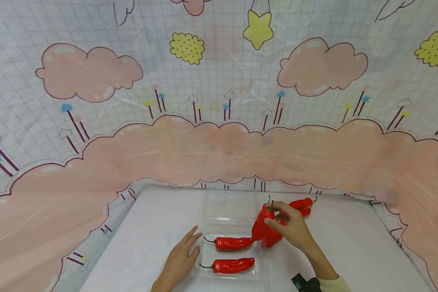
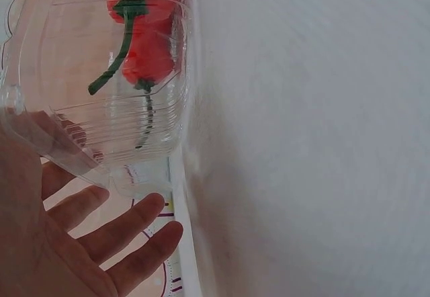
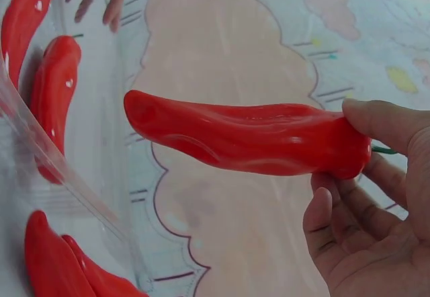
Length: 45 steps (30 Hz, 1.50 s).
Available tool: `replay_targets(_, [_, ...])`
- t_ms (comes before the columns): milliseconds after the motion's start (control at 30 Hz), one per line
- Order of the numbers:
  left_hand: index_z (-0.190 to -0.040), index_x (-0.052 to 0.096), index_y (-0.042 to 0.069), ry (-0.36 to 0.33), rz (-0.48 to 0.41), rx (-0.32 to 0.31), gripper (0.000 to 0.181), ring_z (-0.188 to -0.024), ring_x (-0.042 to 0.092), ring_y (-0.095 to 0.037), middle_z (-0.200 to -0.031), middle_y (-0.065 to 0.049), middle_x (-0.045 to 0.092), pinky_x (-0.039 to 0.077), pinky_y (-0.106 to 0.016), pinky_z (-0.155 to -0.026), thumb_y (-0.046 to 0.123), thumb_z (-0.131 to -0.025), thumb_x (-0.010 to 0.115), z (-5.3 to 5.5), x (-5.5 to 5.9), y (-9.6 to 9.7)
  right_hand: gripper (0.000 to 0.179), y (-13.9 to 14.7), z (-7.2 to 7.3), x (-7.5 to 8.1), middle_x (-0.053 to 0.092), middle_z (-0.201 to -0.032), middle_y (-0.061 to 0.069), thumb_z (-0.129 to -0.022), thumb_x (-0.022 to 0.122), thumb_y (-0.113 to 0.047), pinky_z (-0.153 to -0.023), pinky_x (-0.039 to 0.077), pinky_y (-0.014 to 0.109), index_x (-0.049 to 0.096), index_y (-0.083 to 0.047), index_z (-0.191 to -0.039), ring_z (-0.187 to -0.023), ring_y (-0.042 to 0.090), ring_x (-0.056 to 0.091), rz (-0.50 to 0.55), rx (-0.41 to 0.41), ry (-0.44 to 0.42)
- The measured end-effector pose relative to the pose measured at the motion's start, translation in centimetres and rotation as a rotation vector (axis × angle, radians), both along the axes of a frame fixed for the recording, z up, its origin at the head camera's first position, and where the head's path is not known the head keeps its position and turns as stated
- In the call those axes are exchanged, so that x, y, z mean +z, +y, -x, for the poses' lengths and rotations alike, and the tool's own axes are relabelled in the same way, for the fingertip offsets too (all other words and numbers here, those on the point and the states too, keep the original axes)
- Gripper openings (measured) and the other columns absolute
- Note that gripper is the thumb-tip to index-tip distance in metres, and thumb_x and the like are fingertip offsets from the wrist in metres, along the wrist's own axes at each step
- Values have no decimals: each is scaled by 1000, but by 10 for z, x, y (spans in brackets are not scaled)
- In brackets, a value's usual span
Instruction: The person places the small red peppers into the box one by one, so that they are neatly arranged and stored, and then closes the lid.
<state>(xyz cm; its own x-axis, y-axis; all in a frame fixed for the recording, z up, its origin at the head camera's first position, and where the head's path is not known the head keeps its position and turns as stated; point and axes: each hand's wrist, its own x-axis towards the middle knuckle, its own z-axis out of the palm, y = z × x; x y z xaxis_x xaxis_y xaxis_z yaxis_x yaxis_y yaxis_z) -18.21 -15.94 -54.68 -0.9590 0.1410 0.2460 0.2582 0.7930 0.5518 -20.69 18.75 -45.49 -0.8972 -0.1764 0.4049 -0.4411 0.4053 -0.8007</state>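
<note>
Red pepper (image 1: 261, 221) is sitting at nine o'clock of the gripping right hand (image 1: 291, 228), two o'clock of the left (image 1: 182, 257)!
Thumb and fingers are pinching and partly hiding its stem end; its long axis is slanting, tip pointing toward seven. Left fingers are spreading loosely beside the clear tray (image 1: 233, 254), contact unclear.

No readable text, brands or numbers, at least at this sharpness.
</note>
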Motion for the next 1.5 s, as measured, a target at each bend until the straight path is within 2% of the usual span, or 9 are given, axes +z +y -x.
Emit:
replay_targets(233, [-133, 62, 14, -15, -8, 7, 39, -125, 59, -32, -153, -2, 47, 51, -54, -98, 16, -93, 62, 0, 0, -1, 30, -15, 0, -6, 69, -106, 4, -86, 75, -14, -77, 57, 23, 67, -13, -115, -93, 6, 59, 50, 66, 23])
replay_targets(500, [-133, 61, 14, -22, 1, 3, 39, -126, 59, -32, -153, -3, 47, 51, -54, -98, 15, -94, 62, -1, 0, -1, 34, -22, -3, -10, 68, -111, 7, -83, 78, -14, -75, 57, 23, 67, -11, -115, -87, 14, 60, 75, 100, -40])
replay_targets(900, [-132, 62, 14, 3, 3, -3, 39, -124, 60, -31, -152, -2, 47, 52, -52, -97, 15, -93, 62, -1, 1, -2, 37, -27, -7, -15, 66, -112, 9, -79, 81, -14, -74, 57, 23, 68, -12, -114, -87, 24, 60, 16, 71, -184])
replay_targets(1233, [-132, 62, 14, -4, 8, -1, 39, -125, 60, -32, -152, -3, 47, 51, -53, -97, 15, -94, 62, -1, 2, -2, 37, -33, -8, -25, 67, -116, 6, -79, 81, -22, -78, 58, 32, 70, -14, -113, -91, 19, 58, -79, 89, -189])
replay_targets(1500, [-132, 62, 14, 12, 9, -2, 38, -124, 60, -31, -152, -2, 48, 52, -52, -97, 15, -93, 62, -1, 2, -1, 36, -39, -8, -29, 68, -115, 6, -78, 82, -22, -78, 57, 30, 71, -13, -112, -91, 19, 57, -74, 112, -222])
